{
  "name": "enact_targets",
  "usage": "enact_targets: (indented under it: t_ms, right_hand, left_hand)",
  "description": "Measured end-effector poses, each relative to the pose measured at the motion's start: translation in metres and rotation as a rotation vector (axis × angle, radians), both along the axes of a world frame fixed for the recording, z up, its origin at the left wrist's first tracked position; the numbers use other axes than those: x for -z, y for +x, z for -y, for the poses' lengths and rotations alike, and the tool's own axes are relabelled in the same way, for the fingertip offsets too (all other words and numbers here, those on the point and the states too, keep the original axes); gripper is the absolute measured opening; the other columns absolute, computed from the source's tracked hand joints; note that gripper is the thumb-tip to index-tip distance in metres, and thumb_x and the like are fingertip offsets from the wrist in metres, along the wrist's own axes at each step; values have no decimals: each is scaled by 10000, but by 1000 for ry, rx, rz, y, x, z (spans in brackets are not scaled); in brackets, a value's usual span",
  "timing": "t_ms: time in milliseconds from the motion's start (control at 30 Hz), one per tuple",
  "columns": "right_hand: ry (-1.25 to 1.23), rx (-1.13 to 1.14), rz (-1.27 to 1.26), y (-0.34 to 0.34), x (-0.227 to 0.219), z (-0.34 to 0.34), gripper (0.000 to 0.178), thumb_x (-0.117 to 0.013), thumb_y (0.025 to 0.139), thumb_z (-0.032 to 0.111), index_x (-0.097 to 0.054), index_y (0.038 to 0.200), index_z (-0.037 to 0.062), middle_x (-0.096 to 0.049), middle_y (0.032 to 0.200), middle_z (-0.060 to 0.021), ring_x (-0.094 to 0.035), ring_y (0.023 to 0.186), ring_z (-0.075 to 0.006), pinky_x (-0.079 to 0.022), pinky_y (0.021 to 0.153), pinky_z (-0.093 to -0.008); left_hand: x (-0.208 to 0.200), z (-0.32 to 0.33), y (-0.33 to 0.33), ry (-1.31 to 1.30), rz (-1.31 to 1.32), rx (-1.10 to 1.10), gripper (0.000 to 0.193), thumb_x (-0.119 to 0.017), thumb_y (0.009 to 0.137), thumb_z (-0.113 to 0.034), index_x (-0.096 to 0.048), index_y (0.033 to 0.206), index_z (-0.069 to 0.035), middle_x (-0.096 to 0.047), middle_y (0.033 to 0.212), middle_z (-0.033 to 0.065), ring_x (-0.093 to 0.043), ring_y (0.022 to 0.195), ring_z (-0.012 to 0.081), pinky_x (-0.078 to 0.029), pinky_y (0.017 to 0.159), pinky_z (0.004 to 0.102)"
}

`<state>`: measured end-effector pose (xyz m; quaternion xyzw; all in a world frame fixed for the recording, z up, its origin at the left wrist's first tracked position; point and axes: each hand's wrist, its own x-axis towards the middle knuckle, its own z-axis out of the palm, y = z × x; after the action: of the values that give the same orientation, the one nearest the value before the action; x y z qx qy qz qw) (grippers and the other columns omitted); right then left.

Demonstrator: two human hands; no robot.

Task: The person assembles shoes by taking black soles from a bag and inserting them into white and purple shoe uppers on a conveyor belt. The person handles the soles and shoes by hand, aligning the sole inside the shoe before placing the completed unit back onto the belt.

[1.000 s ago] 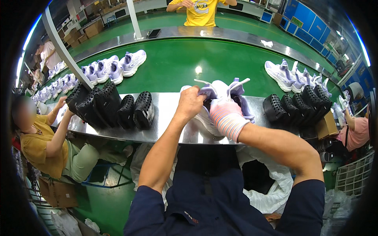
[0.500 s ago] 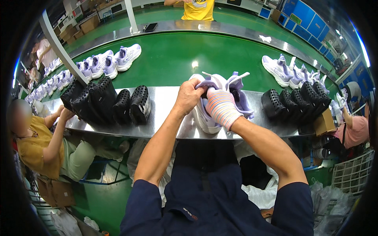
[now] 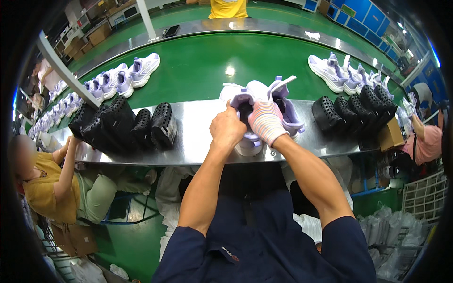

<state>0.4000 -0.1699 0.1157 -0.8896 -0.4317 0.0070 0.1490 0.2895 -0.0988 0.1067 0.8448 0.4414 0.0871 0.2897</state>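
Note:
Two white and lilac sneakers stand side by side on the metal ledge in front of me, heels toward me. My bare left hand (image 3: 227, 127) is at the left side of the near-left sneaker (image 3: 248, 145), its index finger stretched along the collar and the other fingers curled against the shoe. My right hand (image 3: 267, 123), in a striped knit glove, grips that sneaker's right side, its fingertips partly hidden. Right beside the glove stands the other sneaker (image 3: 293, 123), its tongue sticking up. The dark opening of the left sneaker shows between my hands.
Black perforated blocks (image 3: 163, 126) stand on the ledge at left, and more black blocks (image 3: 326, 117) at right. Beyond lies a green belt (image 3: 198, 70) with rows of sneakers (image 3: 144, 70) on both sides. Co-workers sit at left and right; another person in yellow (image 3: 228, 8) is across.
My left hand has drawn back from the tongue and collar to the shoe's left side near the heel. The left sneaker's opening is now exposed. My gloved hand has come out of the shoe to its right side.

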Motion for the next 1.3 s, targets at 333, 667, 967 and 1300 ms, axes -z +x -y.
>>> enact_targets:
  t_ms: [333, 667, 967, 1300]
  right_hand:
    - [572, -87, -126, 14, -61, 79, 251, -740, 865, 214, -716, 1061, 58, -723, 997, -259, -713, 951, -431, -563, 819, -481]
    - [477, 128, -978, 47, 22, 89, 298, -702, 914, 251, -668, 1129, 48, -672, 885, -70, -628, 719, -172, -516, 623, -322]
    - [234, 206, 146, 50, 86, 134, 568, -739, 877, 451, -664, 1234, 15, -669, 1255, -178, -628, 1131, -354, -499, 994, -458]
    - [186, 91, 164, 42, 88, 136, 511, -681, 907, 426, -677, 1213, 16, -646, 1301, -175, -564, 1255, -350, -417, 1088, -495]
  left_hand:
    - [-6, 59, -58, 606, 435, 69, 499, -781, 870, -247, -636, 1301, -43, -678, 1104, 210, -624, 1075, 408, -519, 907, 468]
    - [-45, 70, -14, 143, 55, 544, 700, -835, 815, -252, -556, 1436, -91, -721, 934, 299, -708, 953, 466, -552, 869, 515]
    - [-20, -19, 57, 458, -130, 441, 443, -835, 826, -398, -751, 1157, -114, -752, 936, 227, -735, 919, 418, -588, 810, 514]
    - [0, -151, 84, 855, -187, 198, 538, -842, 791, -236, -675, 1292, -129, -697, 1092, 198, -655, 1069, 388, -541, 922, 484]
